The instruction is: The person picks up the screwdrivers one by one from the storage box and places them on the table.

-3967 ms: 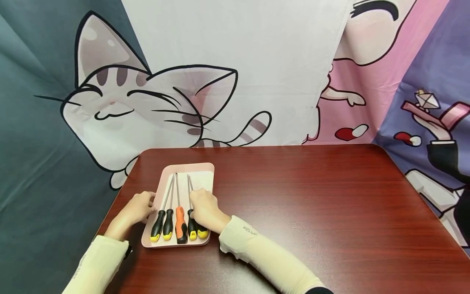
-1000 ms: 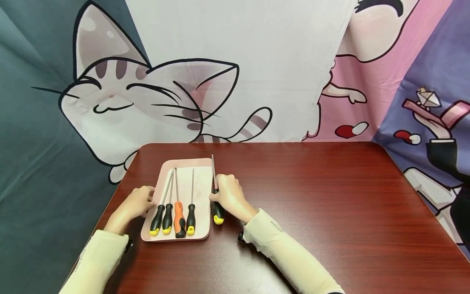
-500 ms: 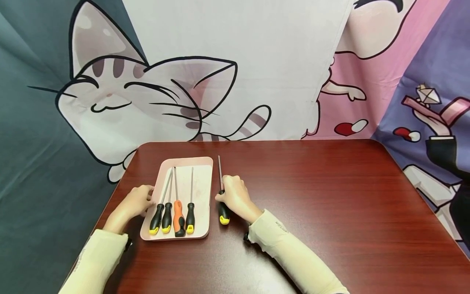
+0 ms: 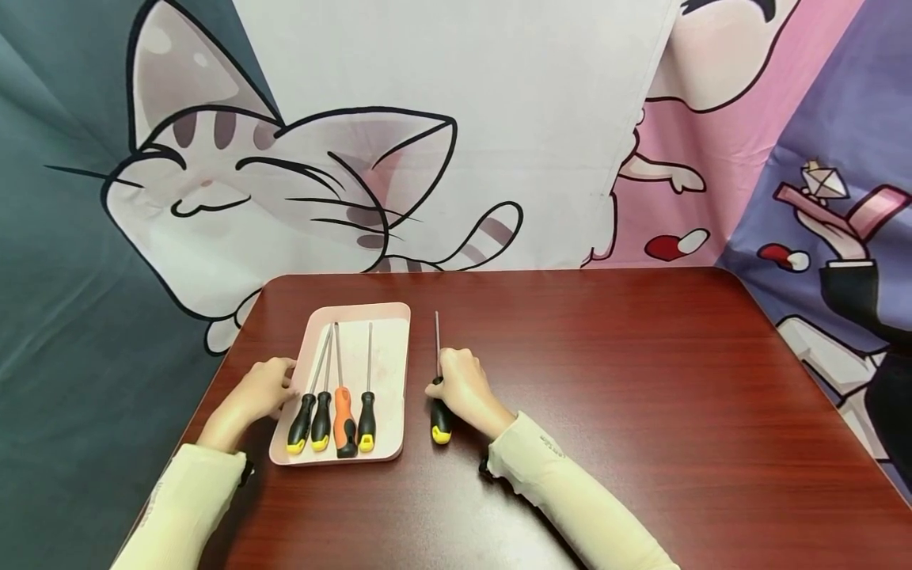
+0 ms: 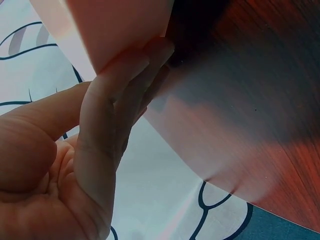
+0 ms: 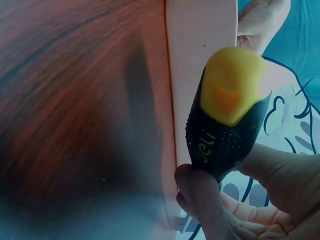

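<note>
My right hand (image 4: 465, 389) pinches a black-and-yellow screwdriver (image 4: 440, 419) at the upper handle, just right of a pale pink tray (image 4: 393, 449). The shaft points away toward the table's far edge. In the right wrist view the yellow handle end (image 6: 232, 85) faces the camera, with thumb and fingers around the narrow part beyond it. My left hand (image 4: 260, 388) touches the tray's left side; in the left wrist view its fairly straight fingers (image 5: 100, 120) rest against the outer wall. Inside the tray lie an orange-and-black screwdriver (image 4: 343, 416) and several black-and-yellow screwdrivers (image 4: 366, 419), side by side.
The tray sits on the left part of a reddish-brown wooden table (image 4: 606, 380). A cloth backdrop (image 4: 541, 119) with cartoon figures hangs behind and beside the table.
The right hand has taken the rightmost black-and-yellow screwdriver out of the tray and carried it right, past the rim, over the table. The left hand has stayed at the tray's left side.
</note>
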Available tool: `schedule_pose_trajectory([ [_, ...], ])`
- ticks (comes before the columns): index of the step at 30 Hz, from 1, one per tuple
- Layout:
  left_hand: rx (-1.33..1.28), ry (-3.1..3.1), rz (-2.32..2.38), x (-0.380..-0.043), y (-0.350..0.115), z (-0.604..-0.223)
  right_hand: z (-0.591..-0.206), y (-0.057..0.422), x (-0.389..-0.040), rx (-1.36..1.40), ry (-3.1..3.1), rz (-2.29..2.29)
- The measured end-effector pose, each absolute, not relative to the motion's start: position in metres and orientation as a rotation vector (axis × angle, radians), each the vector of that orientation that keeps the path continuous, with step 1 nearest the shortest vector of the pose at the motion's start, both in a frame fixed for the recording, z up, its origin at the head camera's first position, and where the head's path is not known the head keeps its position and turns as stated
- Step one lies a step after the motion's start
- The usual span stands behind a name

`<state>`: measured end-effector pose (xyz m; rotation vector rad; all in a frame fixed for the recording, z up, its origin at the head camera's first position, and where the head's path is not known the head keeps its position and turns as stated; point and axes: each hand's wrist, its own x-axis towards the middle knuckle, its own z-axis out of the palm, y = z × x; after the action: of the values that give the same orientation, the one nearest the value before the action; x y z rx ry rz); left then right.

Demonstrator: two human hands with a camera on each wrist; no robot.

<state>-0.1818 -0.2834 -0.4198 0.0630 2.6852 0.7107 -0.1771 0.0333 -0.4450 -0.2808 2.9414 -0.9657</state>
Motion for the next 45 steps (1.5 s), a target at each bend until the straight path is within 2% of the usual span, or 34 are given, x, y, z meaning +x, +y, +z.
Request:
schedule_pose_trajectory([
  [45,0.061,2.699,0.729,-0.1834,-0.2854,-0.4232,-0.4513,0.0297,-0.1773,-0.288,2.928,-0.8],
])
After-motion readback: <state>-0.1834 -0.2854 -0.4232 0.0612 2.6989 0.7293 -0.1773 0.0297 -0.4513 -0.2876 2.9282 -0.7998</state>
